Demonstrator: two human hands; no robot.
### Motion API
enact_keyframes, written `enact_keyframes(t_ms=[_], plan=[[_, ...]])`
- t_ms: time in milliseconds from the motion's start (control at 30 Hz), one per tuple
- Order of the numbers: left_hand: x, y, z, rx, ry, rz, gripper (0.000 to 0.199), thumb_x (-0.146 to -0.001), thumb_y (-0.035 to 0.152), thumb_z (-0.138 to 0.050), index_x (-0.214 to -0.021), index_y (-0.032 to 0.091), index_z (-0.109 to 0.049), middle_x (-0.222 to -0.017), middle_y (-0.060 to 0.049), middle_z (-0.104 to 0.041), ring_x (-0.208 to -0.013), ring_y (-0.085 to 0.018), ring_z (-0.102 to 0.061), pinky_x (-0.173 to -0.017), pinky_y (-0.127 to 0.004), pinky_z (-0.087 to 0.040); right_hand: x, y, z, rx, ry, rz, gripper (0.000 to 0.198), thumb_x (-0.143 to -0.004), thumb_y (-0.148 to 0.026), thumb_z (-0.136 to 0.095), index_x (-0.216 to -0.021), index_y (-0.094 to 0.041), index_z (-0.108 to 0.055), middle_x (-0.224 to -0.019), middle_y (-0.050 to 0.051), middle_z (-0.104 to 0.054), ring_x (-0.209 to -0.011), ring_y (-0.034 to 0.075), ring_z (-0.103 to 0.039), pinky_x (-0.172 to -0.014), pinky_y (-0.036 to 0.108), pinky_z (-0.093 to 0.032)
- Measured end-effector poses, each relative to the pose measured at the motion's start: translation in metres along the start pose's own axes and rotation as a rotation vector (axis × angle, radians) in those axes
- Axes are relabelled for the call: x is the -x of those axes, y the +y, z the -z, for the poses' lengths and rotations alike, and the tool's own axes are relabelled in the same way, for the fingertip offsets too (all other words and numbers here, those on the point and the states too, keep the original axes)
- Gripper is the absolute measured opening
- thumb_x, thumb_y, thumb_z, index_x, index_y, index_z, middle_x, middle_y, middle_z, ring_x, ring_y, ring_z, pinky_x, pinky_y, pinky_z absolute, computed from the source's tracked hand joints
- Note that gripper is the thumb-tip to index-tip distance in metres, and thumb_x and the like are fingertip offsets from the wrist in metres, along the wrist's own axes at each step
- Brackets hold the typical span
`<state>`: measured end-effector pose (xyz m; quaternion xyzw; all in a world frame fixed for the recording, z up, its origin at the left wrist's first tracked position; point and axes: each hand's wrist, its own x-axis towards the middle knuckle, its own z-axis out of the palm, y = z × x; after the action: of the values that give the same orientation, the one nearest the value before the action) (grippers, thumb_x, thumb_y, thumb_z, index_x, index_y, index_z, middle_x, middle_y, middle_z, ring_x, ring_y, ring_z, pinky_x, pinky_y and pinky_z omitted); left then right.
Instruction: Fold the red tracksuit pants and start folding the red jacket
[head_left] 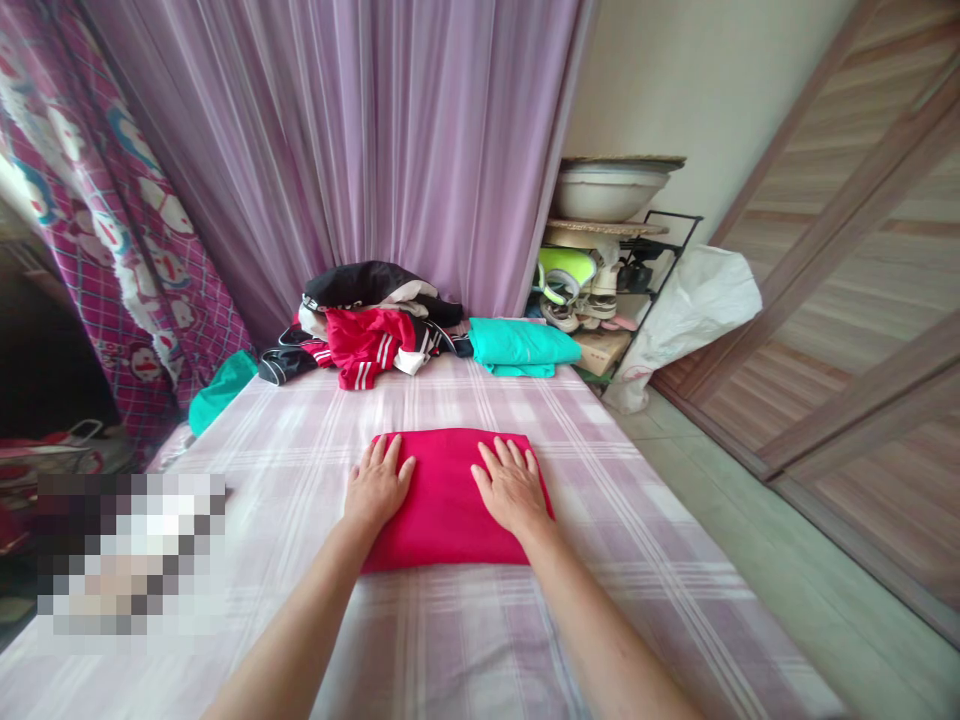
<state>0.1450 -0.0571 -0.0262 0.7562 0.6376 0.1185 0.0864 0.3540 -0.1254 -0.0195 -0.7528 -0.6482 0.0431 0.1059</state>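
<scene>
1. I see my left hand (pixel 377 487) lying flat, fingers spread and palm down, on the left edge of a folded red cloth (pixel 448 500).
2. My right hand (pixel 511 487) is flat as well, fingers spread, pressed onto the right part of the same cloth. Neither hand pinches or grips anything.
3. The red cloth sits directly under and between both hands, a neat rectangle on the checked bedsheet (pixel 300 440). Its near edge lies level with my wrists, its far edge just past my fingertips.
4. Well beyond my fingertips, an unsorted pile of clothes (pixel 367 325) sits at the far end of the bed, with a red striped garment at its front.
5. Just to the right of that pile, ahead of my right hand, lies a folded teal garment (pixel 521 347).
6. Far off to the right of my right hand stands a shelf rack (pixel 660 262) with a basin (pixel 611 190) on top and a white bag (pixel 701 300) leaning beside it.
7. A purple curtain (pixel 360 140) hangs behind the pile.
</scene>
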Motion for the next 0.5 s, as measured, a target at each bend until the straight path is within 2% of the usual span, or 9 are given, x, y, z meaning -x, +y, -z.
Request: enact_keyframes(t_ms=[167,300,500], plan=[[0.006,-0.024,-0.017,0.031,0.102,-0.066,0.057,-0.097,0.042,-0.035,-0.148,0.017,-0.042,-0.156,-0.014,-0.040,-0.146,-0.031,-0.034,-0.111,-0.055,-0.038,0.022,0.023,-0.005,-0.005,0.020,-0.075,0.052,-0.101,-0.035,-0.031,-0.150,-0.019,-0.043,-0.158,0.009,-0.036,-0.147,0.024,-0.028,-0.119,0.050,-0.019],[0.009,-0.040,-0.035,0.084,0.198,-0.130,0.056,-0.098,0.038,-0.030,-0.143,0.009,-0.047,-0.150,-0.018,-0.048,-0.143,-0.029,-0.039,-0.113,-0.049,-0.038,0.041,0.034,-0.019,-0.001,0.129,-0.083,0.051,-0.101,-0.031,-0.030,-0.146,-0.016,-0.048,-0.154,0.012,-0.043,-0.143,0.023,-0.036,-0.115,0.047,-0.027],[0.029,-0.056,-0.039,0.197,0.285,-0.178,0.052,-0.096,0.037,-0.034,-0.138,0.014,-0.052,-0.142,-0.015,-0.057,-0.135,-0.027,-0.050,-0.114,-0.047,-0.038,0.067,0.045,-0.032,0.007,0.273,-0.053,0.050,-0.100,-0.029,-0.029,-0.141,-0.013,-0.052,-0.146,0.015,-0.053,-0.134,0.023,-0.048,-0.109,0.043,-0.033]])
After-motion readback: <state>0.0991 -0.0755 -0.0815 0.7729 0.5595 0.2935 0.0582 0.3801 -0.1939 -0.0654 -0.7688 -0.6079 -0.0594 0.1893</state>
